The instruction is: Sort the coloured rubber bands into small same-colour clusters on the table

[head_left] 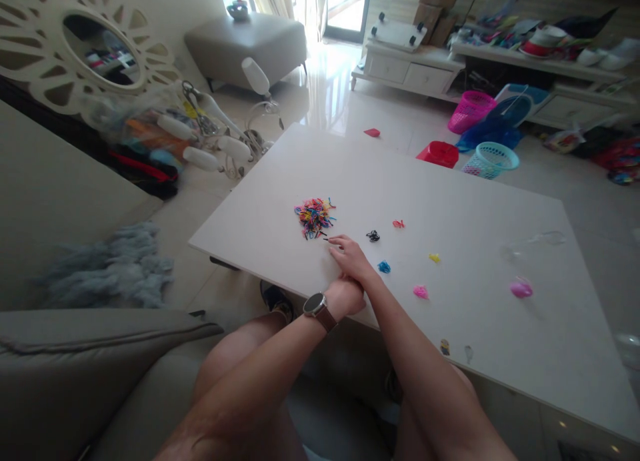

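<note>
A mixed pile of small coloured rubber bands [315,216] lies on the white table [280,174]. At the pile's near edge, the fingertips of my right hand [349,256] meet a loose black band [325,239]; its fingers are stretched out. My left hand [346,297], with a watch on its wrist, is curled closed at the table edge beneath my right wrist. Whatever it may hold is hidden. To the right lie small separate heaps: black bands [373,236], red bands [399,224], blue bands [384,267], yellow bands [435,258] and pink bands [421,292].
Farther right on the table are a pink-purple balloon-like item [522,288], a clear object [537,241] and a small minion figure [445,347]. Beyond the far edge stand a red bin [439,153] and a light-blue basket [493,158]. A lamp with white shades [233,148] is at the left.
</note>
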Tool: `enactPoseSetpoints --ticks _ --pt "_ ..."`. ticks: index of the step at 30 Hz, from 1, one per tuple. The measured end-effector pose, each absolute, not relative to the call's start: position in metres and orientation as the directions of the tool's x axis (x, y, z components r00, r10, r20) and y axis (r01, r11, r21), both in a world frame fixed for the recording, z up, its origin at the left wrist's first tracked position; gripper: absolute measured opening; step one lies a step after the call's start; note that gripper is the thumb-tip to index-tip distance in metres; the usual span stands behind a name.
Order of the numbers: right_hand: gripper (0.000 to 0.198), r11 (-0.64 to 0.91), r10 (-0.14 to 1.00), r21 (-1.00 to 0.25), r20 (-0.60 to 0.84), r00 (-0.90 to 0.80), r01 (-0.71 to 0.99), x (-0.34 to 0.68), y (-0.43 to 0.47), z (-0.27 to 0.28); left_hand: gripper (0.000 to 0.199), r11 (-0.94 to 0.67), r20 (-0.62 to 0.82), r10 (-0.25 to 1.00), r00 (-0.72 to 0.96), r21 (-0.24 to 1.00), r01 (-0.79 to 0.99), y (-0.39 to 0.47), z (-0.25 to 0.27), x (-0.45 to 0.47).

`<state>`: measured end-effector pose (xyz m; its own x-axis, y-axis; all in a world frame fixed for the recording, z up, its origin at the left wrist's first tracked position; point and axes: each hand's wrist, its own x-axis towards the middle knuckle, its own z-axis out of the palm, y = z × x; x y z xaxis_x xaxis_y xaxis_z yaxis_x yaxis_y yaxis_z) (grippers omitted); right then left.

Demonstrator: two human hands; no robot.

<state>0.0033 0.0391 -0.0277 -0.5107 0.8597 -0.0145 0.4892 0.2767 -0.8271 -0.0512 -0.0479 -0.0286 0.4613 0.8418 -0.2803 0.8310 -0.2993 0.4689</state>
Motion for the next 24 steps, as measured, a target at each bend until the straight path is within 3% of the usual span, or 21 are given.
enactPoseSetpoints --ticks 5,11,19,24 --pt "0.032 0.257 0.917 -0.812 0.034 -0.397 0.524 0.031 0.057 -0.021 0.06 -0.257 -0.35 0.827 0.439 0.46 0.85 -0.045 -0.01 -0.052" --pt "0.035 0.207 0.97 -0.651 0.038 -0.241 0.73 0.085 0.074 -0.025 0.053 -0.268 -0.351 0.824 0.444 0.449 0.852 -0.044 -0.01 -0.055" --pt "0.041 0.277 0.949 -0.523 0.019 -0.313 0.806 0.108 0.07 -0.039 0.053 -0.263 -0.329 0.834 0.443 0.468 0.844 -0.043 -0.01 -0.055" --pt "0.047 0.298 0.937 -0.548 0.014 -0.348 0.781 0.11 0.07 -0.04 0.062 -0.23 -0.356 0.831 0.427 0.48 0.847 -0.035 -0.015 -0.062"
